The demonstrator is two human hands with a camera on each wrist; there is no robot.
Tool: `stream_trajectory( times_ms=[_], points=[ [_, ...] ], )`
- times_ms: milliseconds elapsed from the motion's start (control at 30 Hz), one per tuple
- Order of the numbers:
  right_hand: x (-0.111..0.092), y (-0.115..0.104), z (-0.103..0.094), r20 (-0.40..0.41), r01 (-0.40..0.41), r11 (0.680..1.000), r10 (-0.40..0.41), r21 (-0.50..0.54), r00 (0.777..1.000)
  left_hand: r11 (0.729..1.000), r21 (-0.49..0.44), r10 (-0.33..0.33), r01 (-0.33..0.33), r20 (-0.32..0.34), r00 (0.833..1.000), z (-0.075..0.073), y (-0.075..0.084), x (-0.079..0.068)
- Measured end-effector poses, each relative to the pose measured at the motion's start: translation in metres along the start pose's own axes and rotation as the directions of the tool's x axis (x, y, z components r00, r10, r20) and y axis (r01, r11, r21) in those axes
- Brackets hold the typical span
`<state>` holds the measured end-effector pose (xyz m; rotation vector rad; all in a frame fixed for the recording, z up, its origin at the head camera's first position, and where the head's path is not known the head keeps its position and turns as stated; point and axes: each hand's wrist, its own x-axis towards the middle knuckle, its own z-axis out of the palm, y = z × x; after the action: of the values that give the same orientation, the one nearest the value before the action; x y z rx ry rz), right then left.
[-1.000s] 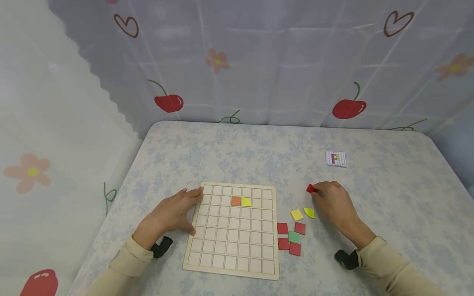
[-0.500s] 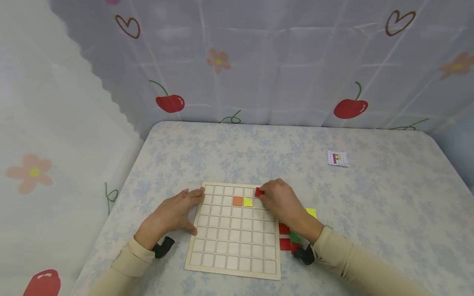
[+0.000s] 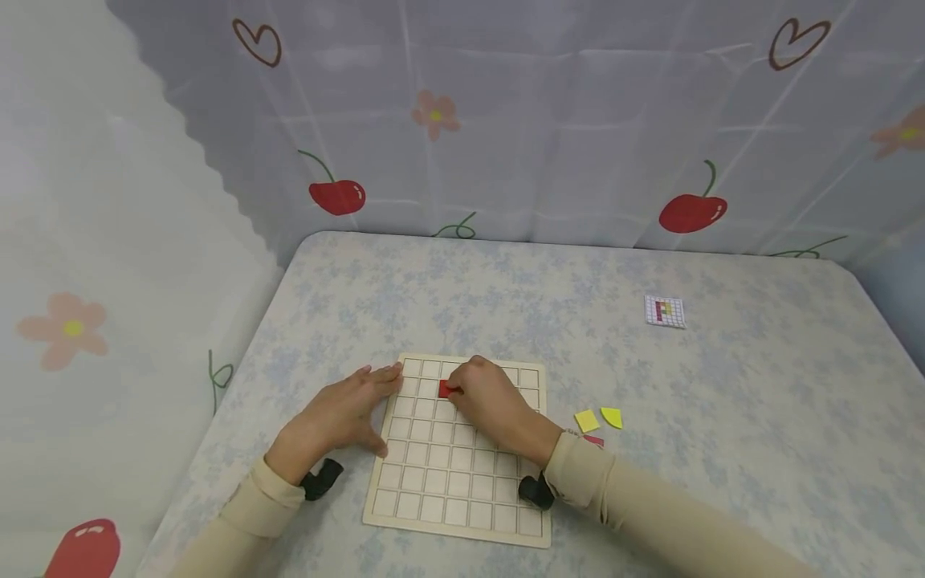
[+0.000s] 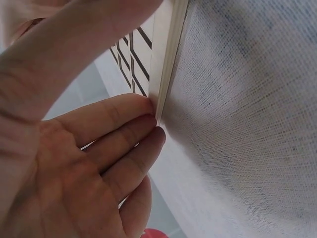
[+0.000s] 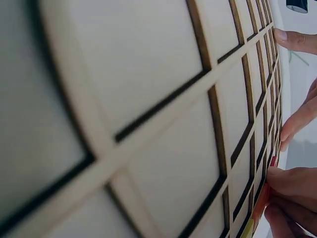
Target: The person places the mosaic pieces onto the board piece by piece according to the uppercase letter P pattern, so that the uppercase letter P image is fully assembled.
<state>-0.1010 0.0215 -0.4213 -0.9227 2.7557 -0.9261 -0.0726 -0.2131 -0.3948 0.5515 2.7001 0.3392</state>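
A pale wooden grid board (image 3: 438,456) lies on the table in front of me. My right hand (image 3: 499,405) reaches over its upper part and pinches a red square tile (image 3: 445,389) between thumb and fingers, at a cell in the second row from the top. In the right wrist view an orange tile (image 5: 261,201) and a yellow tile (image 5: 247,229) show close beside the pinching fingers; the hand hides them in the head view. My left hand (image 3: 340,417) is spread along the board's left side, its fingertips and thumb touching the edge.
Right of the board lie a yellow square tile (image 3: 587,421), a yellow quarter-circle tile (image 3: 611,417) and a red tile (image 3: 594,441) mostly hidden by my right sleeve (image 3: 600,482). Farther back lies a small card (image 3: 664,311) printed with a coloured grid. A patterned curtain (image 3: 535,144) hangs behind the table.
My right hand has carried the red tile leftward from the table onto the board's upper part, now covering the orange and yellow tiles there. My left hand has stayed at the board's edge.
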Motion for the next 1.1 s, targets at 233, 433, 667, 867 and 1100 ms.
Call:
stream_trajectory(
  times_ms=[233, 433, 667, 867, 1100],
  points=[
    [-0.003, -0.004, 0.001, 0.032, 0.121, 0.968, -0.117, -0.219, 0.993, 1.0, -0.005, -0.008, 0.008, 0.011, 1.0, -0.002, 0.001, 0.0],
    [-0.006, -0.004, 0.001, 0.055, 0.135, 0.955, -0.125, -0.265, 0.991, 1.0, -0.006, -0.007, 0.007, 0.015, 1.0, -0.002, 0.001, 0.001],
    [-0.015, 0.0, 0.001, 0.019, 0.131, 0.974, -0.13, -0.183, 0.991, 1.0, -0.015, -0.003, 0.003, 0.011, 1.0, -0.001, 0.001, -0.001],
    [-0.033, 0.001, -0.006, -0.022, 0.145, 0.979, -0.15, -0.146, 0.989, 1.0, -0.018, 0.003, -0.002, 0.004, 1.0, -0.001, 0.001, -0.001],
    [-0.069, 0.011, -0.027, -0.075, 0.052, 0.992, -0.06, -0.112, 0.995, 1.0, -0.012, 0.006, -0.006, 0.007, 1.0, -0.001, 0.002, -0.001]
  ],
)
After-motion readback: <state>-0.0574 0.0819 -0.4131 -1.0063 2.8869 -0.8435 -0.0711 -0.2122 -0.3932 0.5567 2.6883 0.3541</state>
